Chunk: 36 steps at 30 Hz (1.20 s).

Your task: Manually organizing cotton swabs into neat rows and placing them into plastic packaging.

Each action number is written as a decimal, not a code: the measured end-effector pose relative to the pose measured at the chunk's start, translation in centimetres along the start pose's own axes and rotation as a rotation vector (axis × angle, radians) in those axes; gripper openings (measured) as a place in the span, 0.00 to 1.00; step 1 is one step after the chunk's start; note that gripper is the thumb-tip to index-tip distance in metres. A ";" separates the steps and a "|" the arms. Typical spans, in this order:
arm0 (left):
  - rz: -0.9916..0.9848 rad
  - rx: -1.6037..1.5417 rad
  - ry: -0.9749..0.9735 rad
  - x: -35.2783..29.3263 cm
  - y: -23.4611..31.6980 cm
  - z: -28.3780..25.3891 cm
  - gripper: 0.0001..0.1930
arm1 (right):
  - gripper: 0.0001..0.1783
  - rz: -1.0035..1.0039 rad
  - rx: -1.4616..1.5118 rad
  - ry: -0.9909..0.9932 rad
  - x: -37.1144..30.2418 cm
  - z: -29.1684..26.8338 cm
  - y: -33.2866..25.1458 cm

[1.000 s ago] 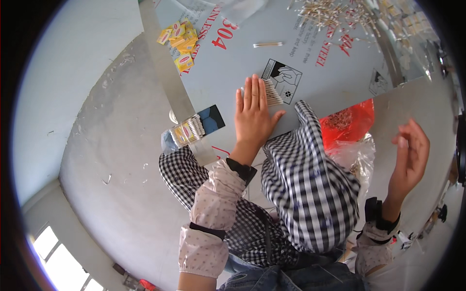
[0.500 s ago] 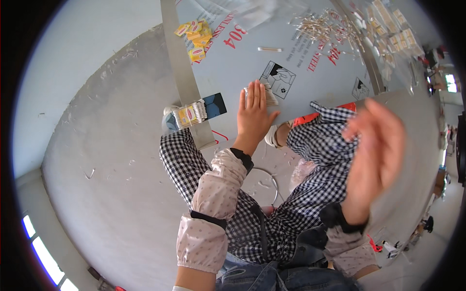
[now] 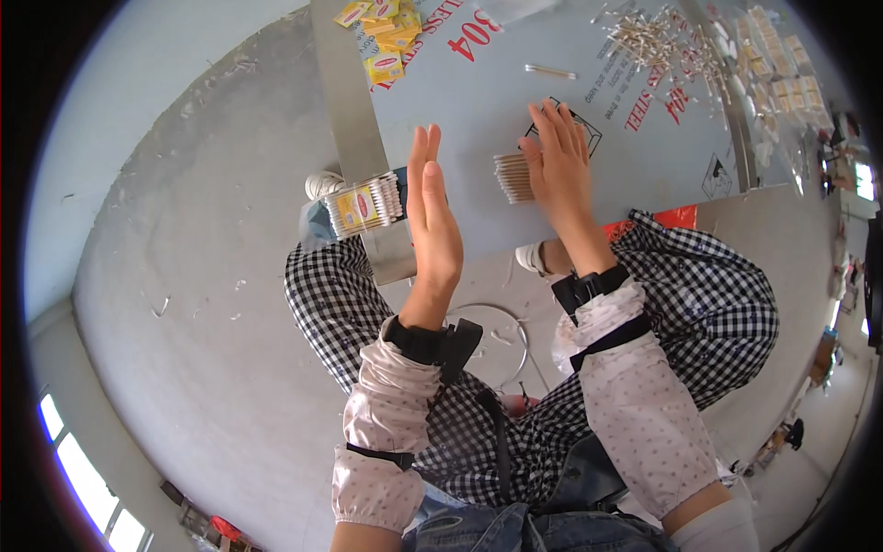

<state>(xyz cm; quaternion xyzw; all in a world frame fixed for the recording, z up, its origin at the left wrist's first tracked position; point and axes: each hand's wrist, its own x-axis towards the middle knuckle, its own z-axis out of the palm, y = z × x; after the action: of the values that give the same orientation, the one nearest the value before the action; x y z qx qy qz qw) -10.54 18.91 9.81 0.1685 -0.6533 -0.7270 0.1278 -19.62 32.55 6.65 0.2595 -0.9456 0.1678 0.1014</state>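
A small bundle of cotton swabs [image 3: 512, 178] lies side by side on the metal table, between my two hands. My right hand [image 3: 563, 170], fingers stretched out, rests over the bundle's right end and covers part of it. To the left of the swabs, apart from them, my left hand [image 3: 434, 221] is held edge-on with straight fingers and nothing in it. Close by my left hand, a clear plastic bag of cotton swabs with a yellow card [image 3: 364, 208] lies at the table's left edge, its right end next to a dark blue piece partly hidden by that hand.
Several yellow cards [image 3: 384, 66] are piled at the far left of the table [image 3: 441, 110]. A single cotton swab [image 3: 552, 72] lies beyond my right hand. A loose heap of swabs [image 3: 648, 41] is at the far right, with several filled packs [image 3: 782, 92] past the metal edge.
My left hand has lifted off the swabs, turned edge-on and moved left. My right hand has come in from the right onto the bundle's right end. The view has shifted slightly.
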 end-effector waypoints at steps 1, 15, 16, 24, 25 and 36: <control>-0.021 -0.067 0.012 0.2 -0.1 0.0 0.32 | 0.25 -0.001 0.001 -0.001 0.0 0.3 0.0; -0.550 -0.419 0.185 2.2 1.5 4.5 0.34 | 0.26 -0.007 -0.058 -0.041 0.3 1.3 -0.4; -0.465 -0.412 0.190 1.8 1.4 4.6 0.34 | 0.26 -0.006 -0.052 -0.040 0.4 1.3 -0.8; -0.039 -0.376 0.281 -1.2 -1.4 3.8 0.32 | 0.24 -0.035 -0.043 -0.006 0.8 1.1 -0.7; -0.024 -0.402 0.363 -1.7 -1.1 3.5 0.27 | 0.24 -0.040 -0.035 -0.004 0.9 1.2 -0.9; -0.131 -0.128 0.323 -9.7 -0.1 -0.4 0.09 | 0.24 -0.089 0.159 0.001 3.2 4.8 -7.1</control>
<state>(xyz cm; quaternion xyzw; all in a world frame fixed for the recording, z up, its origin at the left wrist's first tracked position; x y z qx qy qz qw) -1.59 22.50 10.41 0.3166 -0.5643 -0.7374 0.1939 -19.07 23.59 4.98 0.3084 -0.9168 0.2377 0.0885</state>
